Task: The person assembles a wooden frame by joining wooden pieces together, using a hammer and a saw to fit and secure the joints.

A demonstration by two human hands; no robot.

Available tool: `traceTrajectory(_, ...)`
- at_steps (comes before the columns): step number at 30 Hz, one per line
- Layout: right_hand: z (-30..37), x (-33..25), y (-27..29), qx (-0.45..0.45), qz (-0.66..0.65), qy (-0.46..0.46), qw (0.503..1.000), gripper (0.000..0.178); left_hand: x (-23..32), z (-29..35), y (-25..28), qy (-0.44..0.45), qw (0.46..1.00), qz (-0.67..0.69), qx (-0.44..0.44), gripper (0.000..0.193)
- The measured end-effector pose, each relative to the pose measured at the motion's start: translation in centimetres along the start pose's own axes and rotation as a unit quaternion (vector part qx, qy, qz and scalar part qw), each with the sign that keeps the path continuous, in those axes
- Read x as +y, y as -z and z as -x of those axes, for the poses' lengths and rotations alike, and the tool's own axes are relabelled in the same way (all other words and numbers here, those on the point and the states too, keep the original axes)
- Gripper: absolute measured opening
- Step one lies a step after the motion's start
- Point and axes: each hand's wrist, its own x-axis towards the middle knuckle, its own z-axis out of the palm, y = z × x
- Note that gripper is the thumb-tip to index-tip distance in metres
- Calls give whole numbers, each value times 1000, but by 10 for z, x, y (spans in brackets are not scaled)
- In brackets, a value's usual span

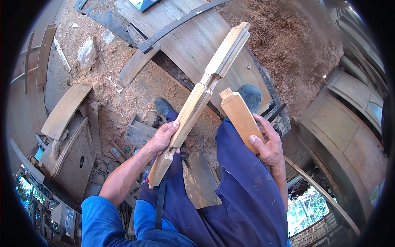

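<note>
The head view shows two bare hands, well apart, each closed on its own piece of pale wood. The left hand (163, 137) clasps a long wooden post (191, 111) below its middle, thumb laid along the near edge. The post slants over the lap, its top end up and to the right, with notches cut in two places, one above the grip and one just below. The right hand (269, 144) holds a shorter wooden block (240, 117) at its lower end, thumb on the broad face, fingers along the right edge; a narrow tongue stands at the block's upper end. The two pieces are near each other but not touching.

Beneath them are dark blue trousers (251, 173) and two dark shoes (249, 96). Beyond lies a low wooden counter (197, 35), crossed by a dark curved metal strip (181, 24). A heap of brown shavings (284, 49) spreads to its right. Farther left are a crumpled plastic bag (87, 52) and a curved board (67, 110) atop what may be a cabinet, though the clutter there is hard to read.
</note>
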Motion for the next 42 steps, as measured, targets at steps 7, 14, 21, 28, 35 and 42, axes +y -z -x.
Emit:
traceTrajectory(7,-3,1,-1,-9,-21,-13,1000,60,-10,-5,6,-111,970,-207,55,54)
traceTrajectory(14,3,-2,17,-2,30,-12,999,60,12,5,1,-185,860,-452,145,51)
traceTrajectory(21,1,-3,20,38,44,-2,998,58,45,3,5,-230,755,-585,189,55)
traceTrajectory(28,-1,-35,33,87,340,96,932,53,83,-12,16,-300,556,-744,216,49)
traceTrajectory(35,-19,-76,34,35,562,216,798,57,108,-19,19,-322,511,-766,220,55)
traceTrajectory(42,-31,-113,20,13,660,267,702,50,117,-15,19,-325,506,-768,220,48)
